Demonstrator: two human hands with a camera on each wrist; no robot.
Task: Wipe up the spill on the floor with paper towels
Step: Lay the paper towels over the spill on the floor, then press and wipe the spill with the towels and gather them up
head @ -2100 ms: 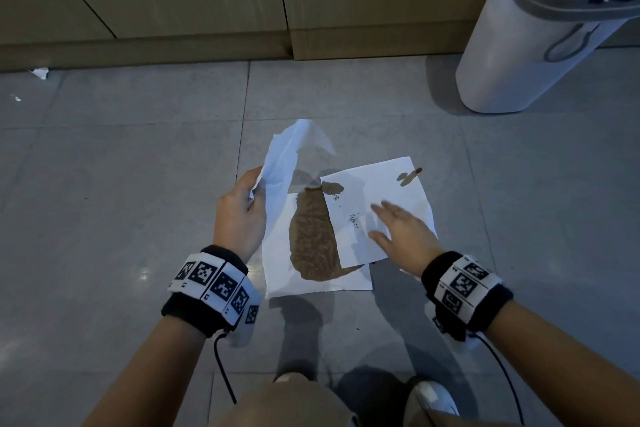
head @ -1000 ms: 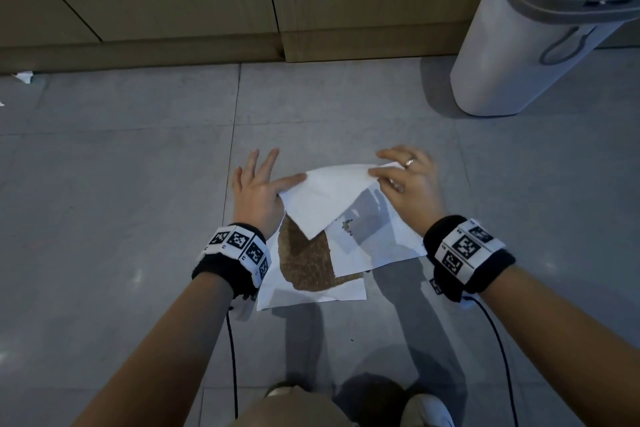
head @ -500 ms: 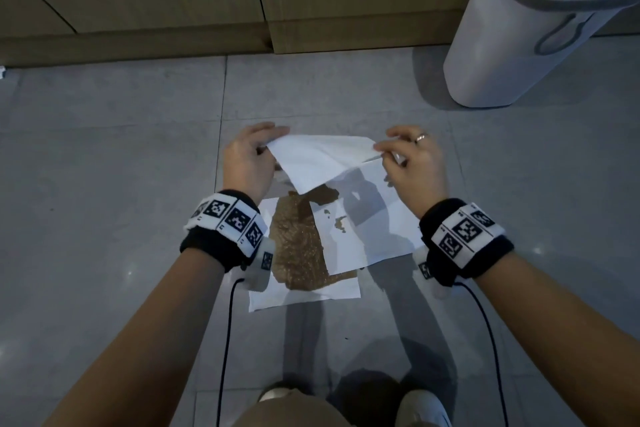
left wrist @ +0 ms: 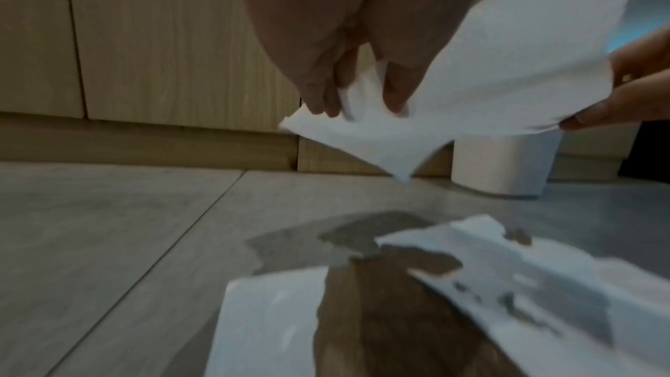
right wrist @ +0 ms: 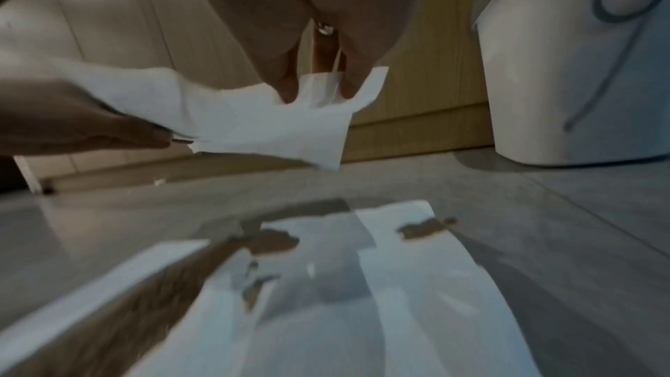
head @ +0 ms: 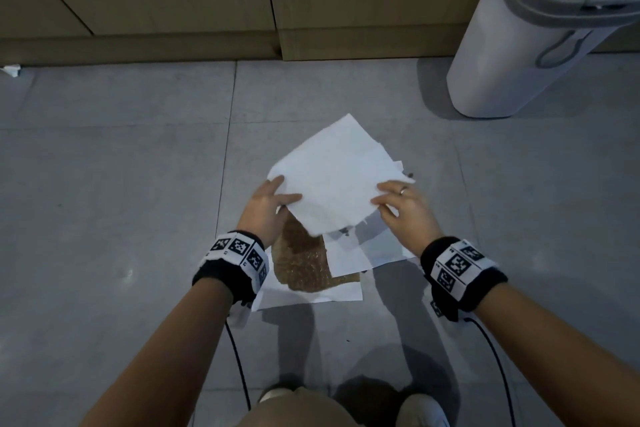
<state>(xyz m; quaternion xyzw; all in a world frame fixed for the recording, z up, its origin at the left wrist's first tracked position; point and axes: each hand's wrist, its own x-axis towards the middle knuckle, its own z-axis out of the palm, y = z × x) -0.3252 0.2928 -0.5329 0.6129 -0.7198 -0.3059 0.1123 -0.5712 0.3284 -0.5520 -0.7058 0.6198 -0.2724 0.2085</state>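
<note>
A clean white paper towel (head: 332,177) hangs spread above the floor. My left hand (head: 273,199) pinches its left edge and my right hand (head: 391,201) pinches its right edge. The left wrist view shows my fingers (left wrist: 326,96) and thumb pinching the towel (left wrist: 471,82), and the right wrist view shows the same towel (right wrist: 272,122) pinched by my right fingers. Below it lie two towels on the grey tiles: a lower one (head: 304,298) soaked with a large brown spill stain (head: 301,263), and a second one (head: 367,253) overlapping it on the right with small brown spots.
A white bin (head: 519,38) with a grey open lid stands at the back right. Wooden cabinet fronts and a plinth (head: 138,48) run along the back. A small paper scrap (head: 10,70) lies at the far left. My shoes (head: 419,409) are near the bottom edge.
The folded towel held between both hands has been opened into a wide sheet and raised farther over the two towels on the floor. Both hands stayed on its edges.
</note>
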